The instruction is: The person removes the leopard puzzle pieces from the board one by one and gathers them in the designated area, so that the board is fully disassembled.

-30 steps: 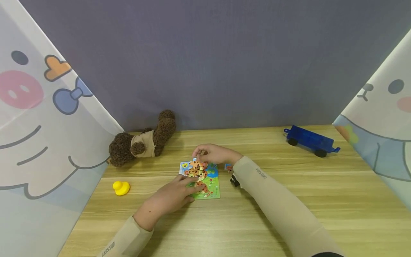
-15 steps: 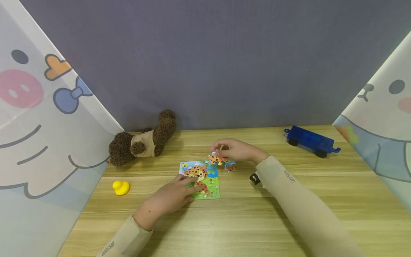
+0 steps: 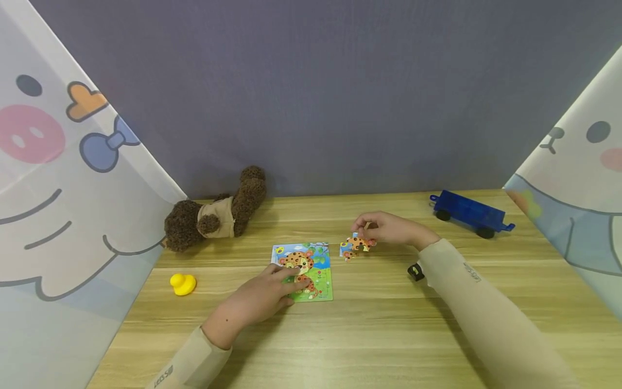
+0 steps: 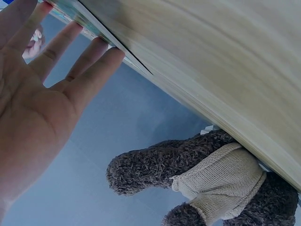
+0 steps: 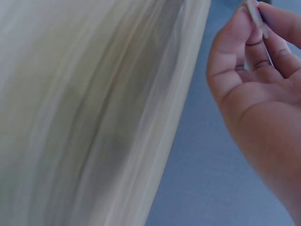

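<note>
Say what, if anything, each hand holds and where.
The right hand pinches a puzzle piece near its far edge. The left hand holds nothing; it rests on the puzzle board.

Head view: set high over the near side of the table (image 3: 311, 346), facing forward and down, far enough off to take in the left hand (image 3: 257, 297), the right hand (image 3: 389, 229) and the wall (image 3: 311, 108) behind. Left wrist view: low, tilted, close on the left palm, facing past it to the wall; bear (image 3: 216, 219), left hand and edge of the board (image 3: 323, 286) shared with the head view. Right wrist view: low, tilted, close on the right palm, facing along the table to the wall; right hand, table and wall shared with the head view.
</note>
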The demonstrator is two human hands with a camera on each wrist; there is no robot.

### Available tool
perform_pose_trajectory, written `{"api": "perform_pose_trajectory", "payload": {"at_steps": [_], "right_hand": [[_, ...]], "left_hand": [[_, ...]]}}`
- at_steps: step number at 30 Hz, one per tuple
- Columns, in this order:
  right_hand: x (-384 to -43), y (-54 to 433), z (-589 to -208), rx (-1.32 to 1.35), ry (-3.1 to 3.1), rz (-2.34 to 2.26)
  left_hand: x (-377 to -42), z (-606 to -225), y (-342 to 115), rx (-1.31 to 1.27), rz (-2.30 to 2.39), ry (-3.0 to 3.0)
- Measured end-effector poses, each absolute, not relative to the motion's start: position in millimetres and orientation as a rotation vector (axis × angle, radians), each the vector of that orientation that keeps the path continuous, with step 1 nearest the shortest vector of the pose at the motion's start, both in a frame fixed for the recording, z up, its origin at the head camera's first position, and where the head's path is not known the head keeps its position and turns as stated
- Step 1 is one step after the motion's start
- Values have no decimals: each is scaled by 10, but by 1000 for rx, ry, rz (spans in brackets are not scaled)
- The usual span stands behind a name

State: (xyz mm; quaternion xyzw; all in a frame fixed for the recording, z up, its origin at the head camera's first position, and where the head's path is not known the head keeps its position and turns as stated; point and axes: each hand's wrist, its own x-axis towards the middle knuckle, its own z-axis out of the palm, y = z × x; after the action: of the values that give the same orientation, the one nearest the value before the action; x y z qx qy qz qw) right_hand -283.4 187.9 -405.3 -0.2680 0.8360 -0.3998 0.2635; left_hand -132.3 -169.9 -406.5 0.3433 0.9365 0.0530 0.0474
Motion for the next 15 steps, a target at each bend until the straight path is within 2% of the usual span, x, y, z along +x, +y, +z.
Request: {"api": "perform_pose_trajectory", "payload": {"at_steps": [15], "right_hand": [[-2810, 2069, -4200, -680, 2238, -1005]], "left_hand": [[-1327, -4057, -1696, 1055, 127, 2851]]}}
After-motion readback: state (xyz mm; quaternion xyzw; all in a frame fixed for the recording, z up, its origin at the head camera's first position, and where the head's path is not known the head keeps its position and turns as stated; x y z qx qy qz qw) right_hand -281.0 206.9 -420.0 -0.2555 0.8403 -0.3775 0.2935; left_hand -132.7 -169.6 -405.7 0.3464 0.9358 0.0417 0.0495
